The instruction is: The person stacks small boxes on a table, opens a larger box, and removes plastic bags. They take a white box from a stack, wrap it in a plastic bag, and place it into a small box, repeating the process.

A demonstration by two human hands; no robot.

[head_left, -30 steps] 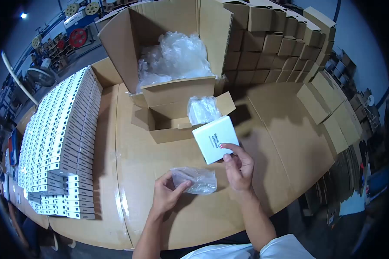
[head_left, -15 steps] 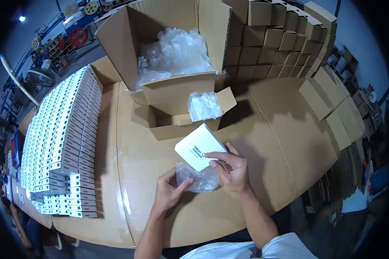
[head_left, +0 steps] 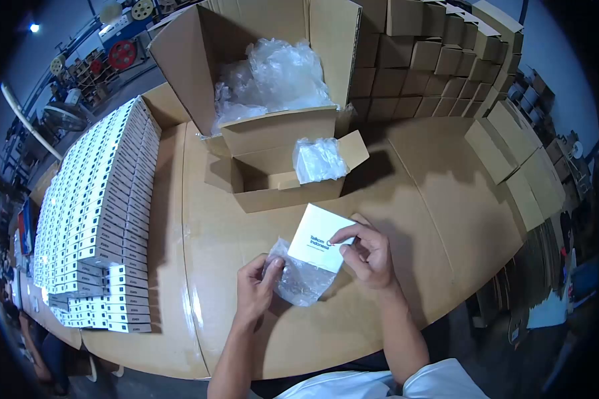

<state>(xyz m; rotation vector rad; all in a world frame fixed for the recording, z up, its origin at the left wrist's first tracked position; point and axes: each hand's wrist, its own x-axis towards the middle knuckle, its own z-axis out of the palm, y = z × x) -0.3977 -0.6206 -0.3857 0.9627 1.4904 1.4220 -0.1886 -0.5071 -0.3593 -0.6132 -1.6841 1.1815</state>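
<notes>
My right hand (head_left: 367,251) grips a flat white box (head_left: 318,233) with dark printing by its right side. The box's lower end sits in the mouth of a clear plastic bag (head_left: 303,282). Pinched at its left edge, the bag hangs from my left hand (head_left: 259,282) between finger and thumb. Just beyond my hands stands an open cardboard carton (head_left: 289,196). A plastic-wrapped packet (head_left: 319,161) rests at its right end, by the flap.
Stacked white boxes (head_left: 93,219) fill the table's left side. Behind the carton, a large box (head_left: 180,73) holds crumpled clear bags (head_left: 279,76). Cartons (head_left: 422,60) are piled at the back right, with open cartons (head_left: 526,189) at the right edge.
The white box has turned more upright and moved slightly right, and its lower end has gone into the bag. My left hand has raised the bag's edge.
</notes>
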